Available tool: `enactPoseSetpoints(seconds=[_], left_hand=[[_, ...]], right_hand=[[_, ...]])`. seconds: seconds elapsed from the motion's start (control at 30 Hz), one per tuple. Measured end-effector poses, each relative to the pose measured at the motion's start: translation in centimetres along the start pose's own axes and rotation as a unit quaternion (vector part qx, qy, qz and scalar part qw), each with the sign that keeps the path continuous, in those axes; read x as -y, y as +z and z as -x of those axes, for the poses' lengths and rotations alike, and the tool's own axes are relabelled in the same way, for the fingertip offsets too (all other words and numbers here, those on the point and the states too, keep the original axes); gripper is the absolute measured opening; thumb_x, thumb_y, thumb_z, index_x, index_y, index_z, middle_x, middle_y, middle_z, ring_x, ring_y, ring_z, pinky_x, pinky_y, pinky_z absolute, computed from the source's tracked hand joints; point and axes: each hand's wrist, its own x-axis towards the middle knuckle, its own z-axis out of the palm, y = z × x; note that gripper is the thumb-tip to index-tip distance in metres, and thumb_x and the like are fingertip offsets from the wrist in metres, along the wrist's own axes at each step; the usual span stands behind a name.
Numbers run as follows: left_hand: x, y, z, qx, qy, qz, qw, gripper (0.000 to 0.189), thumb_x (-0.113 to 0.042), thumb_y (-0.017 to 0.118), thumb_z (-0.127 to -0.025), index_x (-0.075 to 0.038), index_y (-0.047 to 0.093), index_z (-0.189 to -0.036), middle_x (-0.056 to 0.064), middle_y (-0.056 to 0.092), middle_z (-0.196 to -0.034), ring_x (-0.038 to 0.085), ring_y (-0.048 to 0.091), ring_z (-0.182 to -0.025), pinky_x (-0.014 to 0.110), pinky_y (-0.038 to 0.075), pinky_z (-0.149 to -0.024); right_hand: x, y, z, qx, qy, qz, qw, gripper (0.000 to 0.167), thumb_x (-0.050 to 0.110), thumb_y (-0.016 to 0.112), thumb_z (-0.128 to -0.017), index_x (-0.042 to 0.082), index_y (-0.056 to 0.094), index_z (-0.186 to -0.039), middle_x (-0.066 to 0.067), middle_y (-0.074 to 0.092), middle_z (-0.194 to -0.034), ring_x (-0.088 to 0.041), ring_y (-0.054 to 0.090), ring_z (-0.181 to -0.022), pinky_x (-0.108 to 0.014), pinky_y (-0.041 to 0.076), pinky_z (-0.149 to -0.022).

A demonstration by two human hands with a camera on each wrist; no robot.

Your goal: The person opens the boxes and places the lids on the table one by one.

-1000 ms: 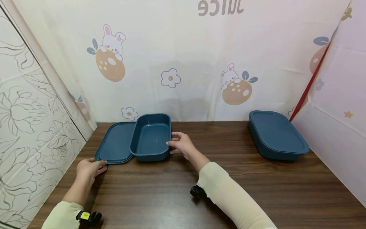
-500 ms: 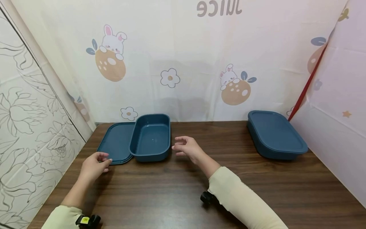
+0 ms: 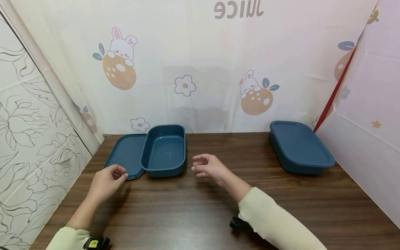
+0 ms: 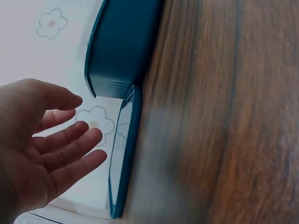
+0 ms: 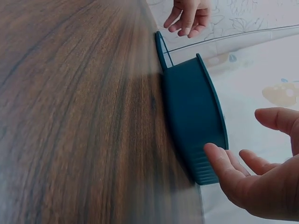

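Observation:
A blue rectangular food container [image 3: 167, 152] without a lid stands upright at the back left of the table. Its flat blue lid [image 3: 128, 152] lies on the table along the container's left side. Over the lid's front edge hovers my left hand [image 3: 107, 182], fingers loosely bent and holding nothing; the left wrist view shows a gap between the fingertips and the lid [image 4: 125, 158]. To the right of the container is my right hand [image 3: 212, 169], apart from its wall, with relaxed fingers and nothing in them.
A second blue container [image 3: 301, 147] with its lid on stands at the back right of the wooden table [image 3: 187, 215]. Behind the table hangs a printed curtain [image 3: 206, 45], and a patterned panel [image 3: 34, 139] borders the left side.
My left hand has let go of the lid's front corner and moved up and right. My right hand has left the container's side and drawn back right. The container and lid stay put.

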Motion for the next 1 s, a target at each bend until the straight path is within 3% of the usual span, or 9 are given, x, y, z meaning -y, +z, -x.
enactPoseSetpoints(seconds=[0.3,0.57,0.77,1.0], left_hand=[[-1.2,-0.5,0.4,0.014,0.051,-0.028,0.9982,0.016,-0.02,0.074,-0.085,-0.007,0.069,-0.094,0.006,0.07,-0.089,0.019,0.067,-0.074,0.044,0.052,-0.065],[-2.9,-0.5,1.0,0.015,0.086,-0.056,0.9946,0.019,-0.024,0.077,-0.082,-0.009,0.07,-0.091,0.004,0.066,-0.085,0.016,0.062,-0.073,0.04,0.05,-0.064],[-4.0,-0.2,1.3,0.008,0.109,-0.05,0.9927,0.019,-0.024,0.079,-0.081,-0.01,0.07,-0.092,0.002,0.065,-0.088,0.018,0.06,-0.079,0.04,0.05,-0.067],[-5.4,0.3,1.6,-0.004,0.119,-0.048,0.9917,0.018,-0.023,0.079,-0.081,-0.012,0.07,-0.093,0.002,0.065,-0.09,0.016,0.058,-0.081,0.04,0.049,-0.069]], right_hand=[[-0.1,-1.3,1.7,0.012,-0.017,0.035,0.9992,0.045,0.002,0.068,-0.089,-0.008,0.053,-0.13,-0.03,0.055,-0.124,-0.028,0.064,-0.103,-0.042,0.056,-0.083],[0.3,-2.4,3.4,0.025,-0.036,0.082,0.9957,0.045,0.006,0.07,-0.088,-0.006,0.055,-0.129,-0.026,0.057,-0.123,-0.025,0.064,-0.1,-0.044,0.055,-0.083],[0.4,-3.6,4.7,0.019,-0.054,0.126,0.9904,0.045,0.009,0.072,-0.086,-0.004,0.057,-0.127,-0.025,0.057,-0.123,-0.024,0.062,-0.098,-0.046,0.055,-0.083],[0.3,-4.9,6.1,-0.001,-0.069,0.198,0.9778,0.042,0.014,0.074,-0.087,0.002,0.061,-0.126,-0.019,0.06,-0.121,-0.025,0.061,-0.101,-0.037,0.055,-0.079]])
